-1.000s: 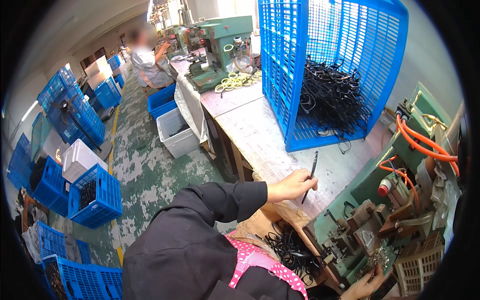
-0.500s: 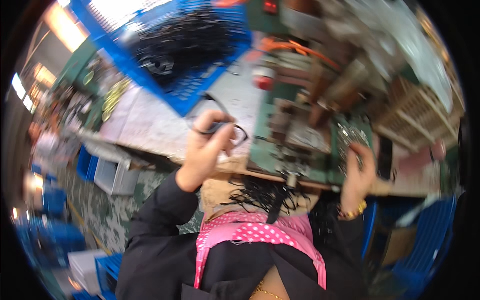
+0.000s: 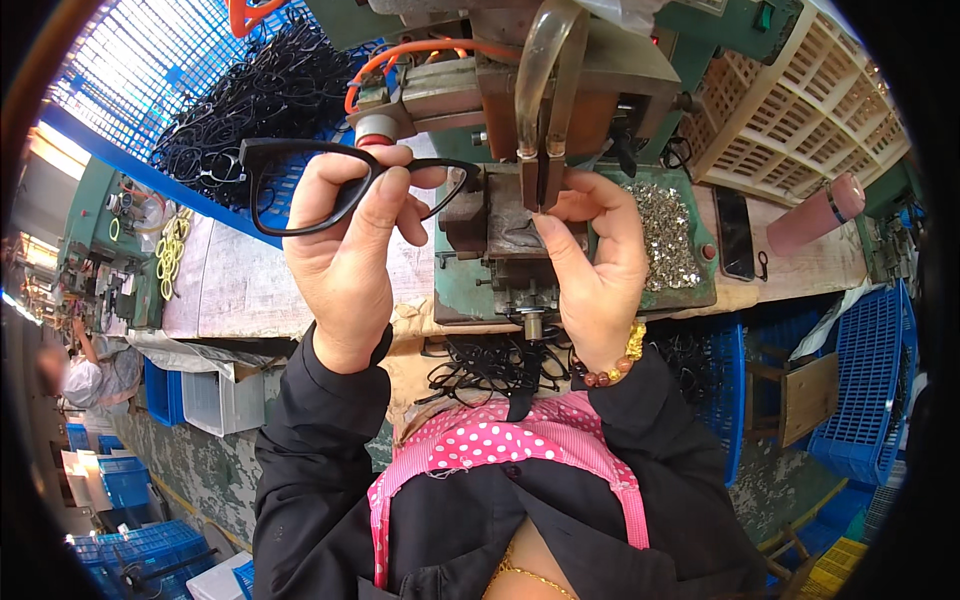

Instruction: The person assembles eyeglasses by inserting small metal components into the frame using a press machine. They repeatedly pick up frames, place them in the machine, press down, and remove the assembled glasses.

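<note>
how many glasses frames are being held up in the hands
1: a black glasses frame, in the left hand. No frame shows in the right hand, which is at the metal prongs; something small may be hidden there.

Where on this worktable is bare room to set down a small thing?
The widest bare patch lies between the yellow rings and the machine, in front of the blue crate, partly behind the left hand. A smaller one borders the pink bottle. Metal pieces and machine crowd the right hand.
</note>
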